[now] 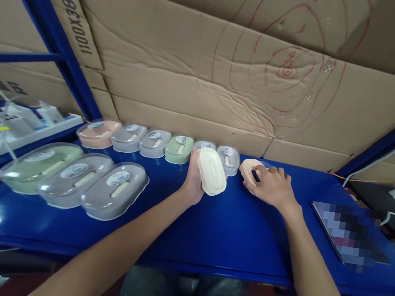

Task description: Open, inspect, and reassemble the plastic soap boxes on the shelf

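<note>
Your left hand (193,183) holds the cream oval plastic tray (212,171) by its left edge, fingers curled around it, so the tray stands tilted up just above the glossy blue metal surface (220,240). Your right hand (272,185) lies just right of it, palm down, fingers closed over the peach oval plastic dish (249,171), which rests on the surface; part of the dish is hidden under your fingers.

The cream tray is smooth, matte and rounded at the corners, with a raised rim. Just behind it, along the far edge, runs a row of small oval boxes with clear lids (153,142), peach, grey and green, each with a round label on top. To the near left sit three larger oval boxes with clear lids (74,179), one green and two grey, touching side by side.

At the right a flat tablet (346,234) lies on the surface. Creased brown cardboard (180,66) marked with red pen rings forms the back wall, framed by blue metal shelf posts (52,27). White power strips and cables (19,124) lie at the far left.
</note>
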A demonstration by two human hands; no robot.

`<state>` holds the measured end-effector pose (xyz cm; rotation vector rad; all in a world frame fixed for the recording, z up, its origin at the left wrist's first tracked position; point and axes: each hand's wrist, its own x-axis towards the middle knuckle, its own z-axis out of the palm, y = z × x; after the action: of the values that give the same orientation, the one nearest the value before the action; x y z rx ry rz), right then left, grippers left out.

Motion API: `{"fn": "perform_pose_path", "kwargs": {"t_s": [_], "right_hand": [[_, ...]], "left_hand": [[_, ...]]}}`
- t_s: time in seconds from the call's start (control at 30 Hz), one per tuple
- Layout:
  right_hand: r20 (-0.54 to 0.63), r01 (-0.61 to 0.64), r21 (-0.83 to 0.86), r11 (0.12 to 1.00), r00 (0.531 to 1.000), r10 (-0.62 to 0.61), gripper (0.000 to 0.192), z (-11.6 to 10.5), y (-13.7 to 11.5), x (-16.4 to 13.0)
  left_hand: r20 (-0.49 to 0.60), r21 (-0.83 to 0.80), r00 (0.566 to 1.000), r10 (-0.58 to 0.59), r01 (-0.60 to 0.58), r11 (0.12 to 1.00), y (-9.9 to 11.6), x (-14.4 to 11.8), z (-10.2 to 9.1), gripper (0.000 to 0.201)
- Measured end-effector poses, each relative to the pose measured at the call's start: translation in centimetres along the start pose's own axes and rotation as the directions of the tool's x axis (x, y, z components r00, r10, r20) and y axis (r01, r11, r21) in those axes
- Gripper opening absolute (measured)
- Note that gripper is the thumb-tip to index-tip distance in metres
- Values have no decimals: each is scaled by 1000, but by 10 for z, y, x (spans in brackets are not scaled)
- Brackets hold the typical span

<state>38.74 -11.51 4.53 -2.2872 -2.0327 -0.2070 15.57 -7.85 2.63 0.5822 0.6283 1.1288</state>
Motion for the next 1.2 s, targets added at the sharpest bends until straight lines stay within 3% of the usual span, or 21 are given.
{"fn": "perform_pose_path", "kwargs": {"t_s": [0.2, 0.53, 0.87, 1.1, 1.2], "right_hand": [[69, 78, -67, 995, 995, -74, 68, 3, -6, -7], [102, 38, -32, 999, 994, -34, 71, 9, -3, -4], [63, 20, -21, 1000, 998, -18, 86, 11, -4, -3], [36, -90, 7, 996, 995, 90, 70, 0, -5, -2], [-65, -138, 131, 982, 987, 147, 67, -6, -1, -2]], "left_hand": [[26, 35, 999, -31, 30, 999, -4, 2, -4, 81], [2, -7, 999, -34, 34, 999, -2, 2, -4, 76], [36, -140, 989, -144, 148, 979, 3, -3, -10, 84], [26, -114, 992, -121, 123, 986, 4, -7, -5, 81], [33, -109, 992, -121, 124, 986, 2, -8, -5, 81]]}}
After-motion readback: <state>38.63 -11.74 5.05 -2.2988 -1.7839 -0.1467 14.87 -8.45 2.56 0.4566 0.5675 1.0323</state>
